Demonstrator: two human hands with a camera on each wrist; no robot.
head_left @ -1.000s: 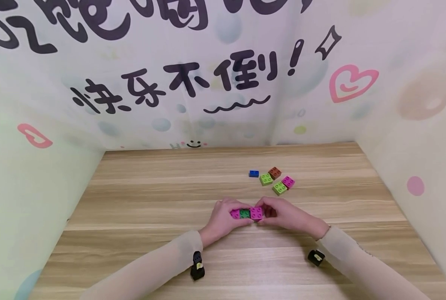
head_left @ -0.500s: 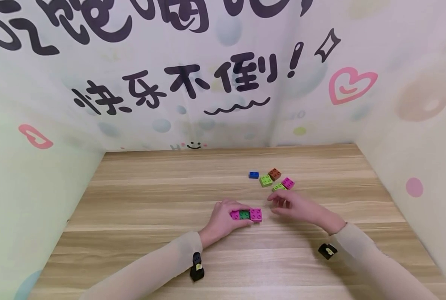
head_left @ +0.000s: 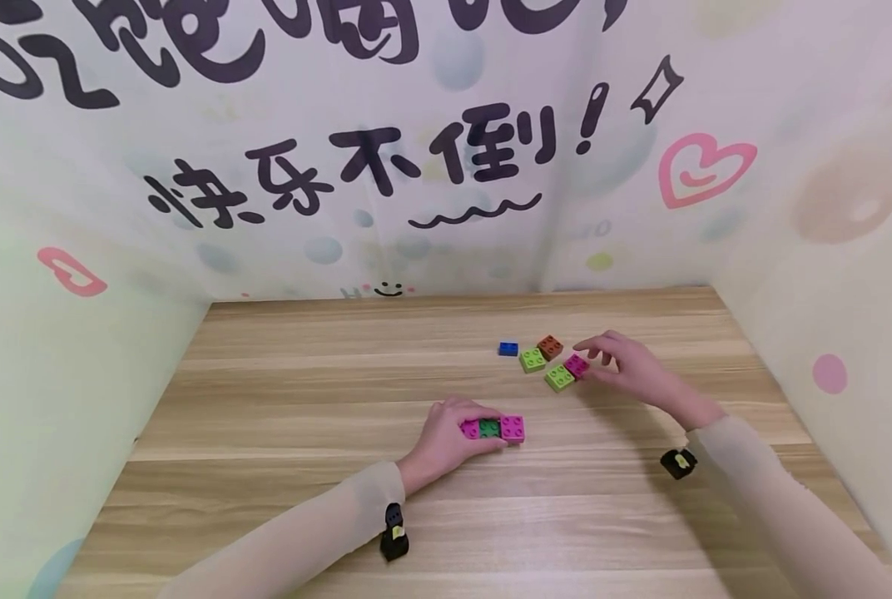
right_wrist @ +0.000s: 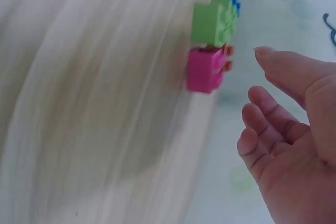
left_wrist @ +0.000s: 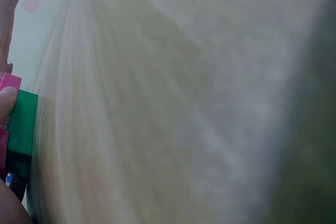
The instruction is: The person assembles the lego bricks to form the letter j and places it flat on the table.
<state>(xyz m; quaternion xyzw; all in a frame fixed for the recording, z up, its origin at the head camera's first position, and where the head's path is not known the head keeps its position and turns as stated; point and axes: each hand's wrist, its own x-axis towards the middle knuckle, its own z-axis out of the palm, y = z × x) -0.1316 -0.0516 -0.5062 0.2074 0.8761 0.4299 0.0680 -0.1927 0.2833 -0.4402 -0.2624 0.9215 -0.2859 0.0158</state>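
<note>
Thumb and fingers of my left hand (head_left: 452, 433) grip a row of joined toy building bricks on the table. A pink brick (head_left: 513, 428) tops its right end, a green brick (head_left: 489, 428) shows in the middle, and more pink is partly covered by the hand. The left wrist view shows a green brick (left_wrist: 22, 129) under pink ones. My right hand (head_left: 633, 370), fingers loosely bent and apart, hovers just right of a loose magenta brick (head_left: 577, 366). In the right wrist view a gap separates its fingers from that magenta brick (right_wrist: 200, 72).
Beside the magenta brick lies a lime brick (head_left: 559, 378). Another lime brick (head_left: 532, 359) sits against a brown brick (head_left: 550, 346), with a small blue brick (head_left: 508, 349) to their left. A printed cloth wall (head_left: 446, 249) closes off the table's back edge.
My right hand has left the pink end of the brick row and moved right and away from me, to the loose bricks. The left hand keeps its grip in place.
</note>
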